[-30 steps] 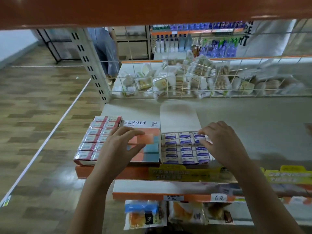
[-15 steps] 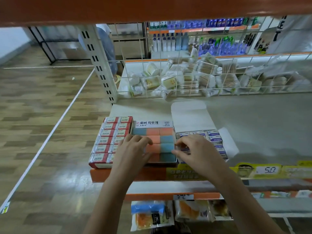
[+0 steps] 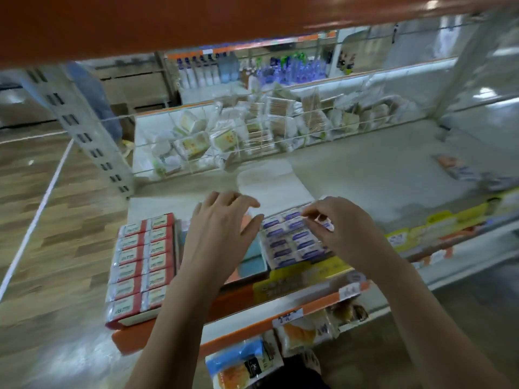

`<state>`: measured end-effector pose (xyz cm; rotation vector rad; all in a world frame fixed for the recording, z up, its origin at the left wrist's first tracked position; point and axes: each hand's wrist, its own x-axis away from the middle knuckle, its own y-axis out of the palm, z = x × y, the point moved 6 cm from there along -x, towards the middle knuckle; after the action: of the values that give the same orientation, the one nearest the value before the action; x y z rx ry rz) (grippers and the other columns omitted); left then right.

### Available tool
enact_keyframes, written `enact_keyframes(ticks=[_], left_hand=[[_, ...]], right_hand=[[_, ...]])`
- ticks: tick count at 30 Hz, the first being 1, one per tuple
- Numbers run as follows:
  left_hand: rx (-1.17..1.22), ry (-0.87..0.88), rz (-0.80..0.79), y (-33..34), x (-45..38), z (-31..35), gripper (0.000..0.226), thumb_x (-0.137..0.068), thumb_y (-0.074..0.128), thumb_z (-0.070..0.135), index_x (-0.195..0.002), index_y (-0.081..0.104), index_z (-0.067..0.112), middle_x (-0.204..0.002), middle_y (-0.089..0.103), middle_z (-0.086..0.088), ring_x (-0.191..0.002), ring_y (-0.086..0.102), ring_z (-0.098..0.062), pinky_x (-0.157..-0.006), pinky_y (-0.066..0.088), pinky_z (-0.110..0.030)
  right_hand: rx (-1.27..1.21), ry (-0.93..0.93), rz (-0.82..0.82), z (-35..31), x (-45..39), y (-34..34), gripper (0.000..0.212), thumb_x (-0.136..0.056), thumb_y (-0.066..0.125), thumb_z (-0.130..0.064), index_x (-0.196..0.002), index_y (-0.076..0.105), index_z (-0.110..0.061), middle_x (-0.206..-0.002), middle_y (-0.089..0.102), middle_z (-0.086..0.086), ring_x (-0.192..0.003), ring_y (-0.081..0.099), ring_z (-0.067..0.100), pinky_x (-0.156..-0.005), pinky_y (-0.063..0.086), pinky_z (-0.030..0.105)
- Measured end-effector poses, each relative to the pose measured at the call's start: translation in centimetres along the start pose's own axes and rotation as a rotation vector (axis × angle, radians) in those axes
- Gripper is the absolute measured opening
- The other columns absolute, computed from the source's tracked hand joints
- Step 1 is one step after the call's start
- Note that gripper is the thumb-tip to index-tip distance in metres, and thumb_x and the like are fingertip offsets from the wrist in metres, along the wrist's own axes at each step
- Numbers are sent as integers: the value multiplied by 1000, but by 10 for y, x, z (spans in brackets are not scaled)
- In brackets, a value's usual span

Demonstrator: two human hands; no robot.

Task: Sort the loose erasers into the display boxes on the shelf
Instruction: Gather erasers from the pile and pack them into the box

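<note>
The orange-and-blue eraser box [image 3: 254, 261] is mostly hidden by the spread left hand [image 3: 222, 234]; a blurred purple-labelled eraser [image 3: 325, 221] is pinched by the right hand [image 3: 341, 230].

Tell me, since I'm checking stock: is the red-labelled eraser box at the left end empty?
No: the red-labelled eraser box shows two full columns of wrapped erasers, front to back.

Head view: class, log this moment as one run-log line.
left hand: open, over orange-and-blue eraser box | right hand: pinching purple-label eraser above purple-label box | red-label box: untouched
</note>
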<state>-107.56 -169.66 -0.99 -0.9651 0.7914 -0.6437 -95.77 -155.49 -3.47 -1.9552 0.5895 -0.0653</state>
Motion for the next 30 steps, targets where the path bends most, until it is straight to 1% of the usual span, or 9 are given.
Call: enact_keyframes(ticks=[4, 6, 7, 11, 16, 19, 22, 26, 30], left_hand=[[6, 151, -57, 23, -39, 64, 29, -94, 47, 40, -117, 60, 27, -119, 57, 4, -115, 46, -20, -95, 36, -34], [26, 247, -80, 39, -54, 100, 30, -94, 47, 41, -117, 59, 26, -118, 57, 4, -115, 45, -20, -94, 35, -34], [35, 284, -85, 47, -59, 117, 31, -94, 47, 41, -117, 60, 26, -117, 58, 3, -114, 45, -20, -93, 36, -34], [47, 361, -120, 89, -85, 185, 32, -94, 47, 42, -119, 58, 26, -118, 57, 3, -114, 45, -19, -93, 33, -32], [53, 375, -162, 145, -115, 235, 29, -92, 49, 42, -115, 60, 27, -117, 58, 5, -112, 47, -19, -92, 35, -32], [32, 386, -206, 181, -139, 267, 30, -92, 49, 42, -116, 59, 27, -116, 59, 4, -112, 48, -20, -92, 37, -32], [25, 378, -242, 216, -160, 292, 30, -91, 50, 40, -117, 59, 26, -118, 59, 2, -112, 48, -21, -91, 37, -32], [-6, 345, -282, 253, -185, 314, 32, -92, 50, 36, -122, 55, 23, -119, 58, -1, -111, 50, -24, -89, 40, -34], [-41, 307, -291, 276, -203, 325, 42, -93, 50, 34, -133, 45, 24, -125, 55, -4, -111, 51, -26, -90, 41, -35]], right_hand=[[60, 102, 81, 53, 14, -36, 15, -87, 65, -21, -98, 68, -11, -89, 64, 3, -83, 59, 18, -71, 37, 18], [68, 175, 108, 84, 24, -53, 15, -85, 66, -18, -98, 68, -11, -90, 64, 3, -82, 59, 19, -70, 34, 15], [78, 212, 118, 100, 29, -60, 15, -85, 66, -18, -98, 68, -12, -92, 64, 3, -82, 58, 18, -70, 35, 16], [128, 344, 145, 174, 50, -89, 16, -85, 65, -20, -100, 68, -14, -95, 63, 1, -92, 58, 19, -77, 44, 30], [153, 426, 117, 254, 59, -112, 20, -85, 64, -22, -104, 67, -16, -101, 64, 4, -98, 58, 22, -80, 44, 31], [150, 468, 128, 304, 61, -132, 21, -84, 65, -17, -104, 67, -12, -102, 65, 9, -100, 58, 28, -86, 46, 38], [168, 490, 138, 343, 62, -148, 23, -84, 63, -11, -107, 67, -10, -106, 64, 11, -101, 58, 29, -86, 44, 35], [205, 453, 93, 380, 50, -159, 22, -86, 60, -10, -105, 69, -16, -104, 63, 9, -102, 57, 27, -87, 44, 36], [271, 413, -19, 397, 35, -159, 26, -86, 59, -9, -110, 67, -14, -107, 61, 10, -103, 55, 27, -87, 41, 32]])
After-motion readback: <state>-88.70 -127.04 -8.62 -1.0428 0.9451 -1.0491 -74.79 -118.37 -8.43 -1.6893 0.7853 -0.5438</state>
